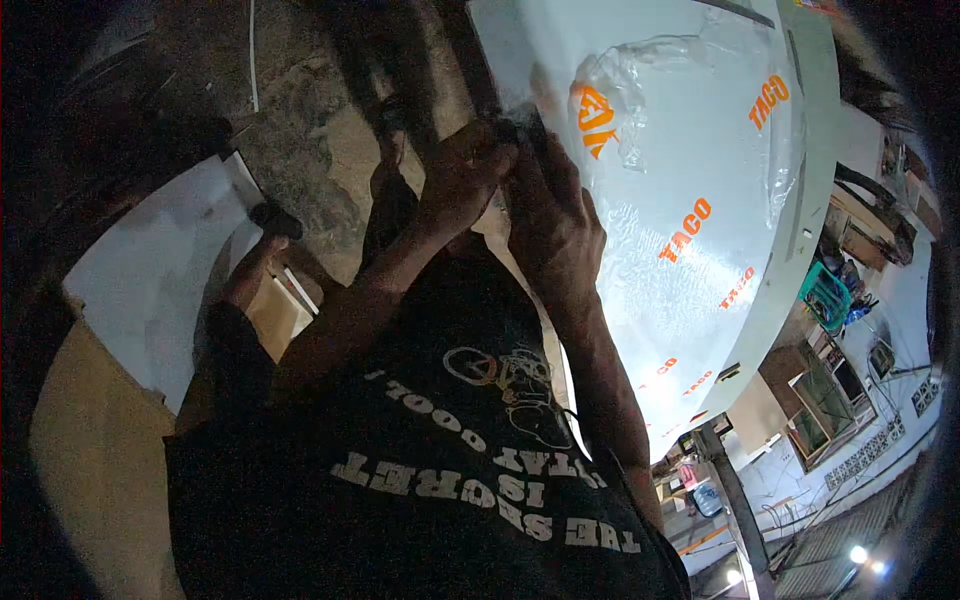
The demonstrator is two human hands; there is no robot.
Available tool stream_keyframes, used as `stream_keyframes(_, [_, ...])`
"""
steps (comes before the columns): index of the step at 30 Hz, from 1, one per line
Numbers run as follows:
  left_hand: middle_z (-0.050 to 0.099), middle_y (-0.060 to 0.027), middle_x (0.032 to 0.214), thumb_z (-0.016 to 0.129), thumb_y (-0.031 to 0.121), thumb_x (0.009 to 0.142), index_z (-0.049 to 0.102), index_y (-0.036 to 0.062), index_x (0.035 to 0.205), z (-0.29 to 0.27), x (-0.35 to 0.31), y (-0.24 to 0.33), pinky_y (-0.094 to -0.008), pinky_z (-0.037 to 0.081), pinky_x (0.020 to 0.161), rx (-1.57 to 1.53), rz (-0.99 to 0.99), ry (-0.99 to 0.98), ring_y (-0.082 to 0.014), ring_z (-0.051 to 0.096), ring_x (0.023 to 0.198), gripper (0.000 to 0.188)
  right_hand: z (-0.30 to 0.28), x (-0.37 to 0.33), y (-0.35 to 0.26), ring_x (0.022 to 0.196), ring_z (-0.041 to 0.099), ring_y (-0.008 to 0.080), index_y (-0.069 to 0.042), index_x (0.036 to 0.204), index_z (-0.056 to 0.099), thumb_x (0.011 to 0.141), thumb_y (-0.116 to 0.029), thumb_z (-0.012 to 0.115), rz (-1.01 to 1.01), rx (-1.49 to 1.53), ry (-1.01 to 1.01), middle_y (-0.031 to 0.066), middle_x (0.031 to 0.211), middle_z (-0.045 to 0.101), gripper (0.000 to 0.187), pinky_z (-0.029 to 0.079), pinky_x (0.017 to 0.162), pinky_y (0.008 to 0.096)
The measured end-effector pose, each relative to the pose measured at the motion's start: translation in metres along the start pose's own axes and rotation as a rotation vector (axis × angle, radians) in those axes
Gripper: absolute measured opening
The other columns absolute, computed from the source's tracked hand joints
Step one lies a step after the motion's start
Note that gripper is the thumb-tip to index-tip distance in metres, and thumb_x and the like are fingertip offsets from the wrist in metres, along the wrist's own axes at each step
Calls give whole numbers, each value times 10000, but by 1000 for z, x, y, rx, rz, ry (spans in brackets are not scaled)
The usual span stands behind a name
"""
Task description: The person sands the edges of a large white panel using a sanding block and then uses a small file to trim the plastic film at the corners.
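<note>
Both of my hands meet at the left edge of a large white panel [640, 330], which is partly wrapped in clear film [635, 130] with orange print. My left hand [465, 175] is closed, its fingertips pinched together by the edge. Close beside it, my right hand [558, 225] shows its back. Its fingers point away from me and bend in at the same dark spot along the edge. Whatever the fingers hold is too dark to make out. The film is loose and wrinkled at the panel's far part.
Left of me lies another white board [150, 260] beside a brown board [95, 440]. A bare limb [250, 275] in dark cloth reaches toward it; whose it is I cannot tell. Bare ground [340, 130] shows beyond. At right are a green basket [826, 297] and lit lamps [858, 553].
</note>
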State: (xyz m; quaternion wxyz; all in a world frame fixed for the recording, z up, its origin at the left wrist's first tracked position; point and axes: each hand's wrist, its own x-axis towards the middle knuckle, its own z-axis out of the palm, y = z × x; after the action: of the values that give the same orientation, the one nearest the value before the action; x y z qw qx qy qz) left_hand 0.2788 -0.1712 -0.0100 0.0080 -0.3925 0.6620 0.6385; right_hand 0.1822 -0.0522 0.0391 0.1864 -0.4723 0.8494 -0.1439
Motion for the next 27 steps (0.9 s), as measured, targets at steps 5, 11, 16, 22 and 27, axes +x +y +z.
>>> stream_keyframes(5, [697,-152,1161,593,259,1060,632,-6,1285,20,-12,-18,-399,579,909,-505,-39,34,-219,690,1035,350,4,-24,10,1117,700,370,-177,1406,647,904,-80,715,34,-13,-49,133,1487,581,515,600,913,470])
stream_keyframes(11, [716,-142,1143,621,250,1051,631,-6,1317,-7,18,-4,-394,584,913,-261,-95,59,-203,706,1027,369,0,31,-12,1194,680,358,-178,1442,620,910,-95,715,-4,-20,-37,135,1531,541,547,593,949,480])
stream_keyframes(16, [712,-119,1058,599,244,1060,640,-9,1274,0,10,-17,-392,591,877,-296,169,32,-225,723,972,334,-2,14,-12,1125,687,371,-151,1386,644,938,-73,667,52,23,-51,129,1488,570,455,585,924,449])
stream_keyframes(22, [694,-117,1006,610,292,1069,634,5,1313,-27,38,-20,-369,592,854,-525,40,79,-190,708,909,378,2,54,-26,1132,686,362,-155,1351,670,936,-96,711,22,-6,-2,118,1472,587,421,594,892,448])
stream_keyframes(27, [705,-130,1054,625,280,1063,622,3,1316,-37,37,2,-382,603,797,-184,132,180,-193,711,906,375,8,57,-25,1192,669,358,-149,1404,631,946,-85,678,9,44,7,126,1478,583,466,583,940,449])
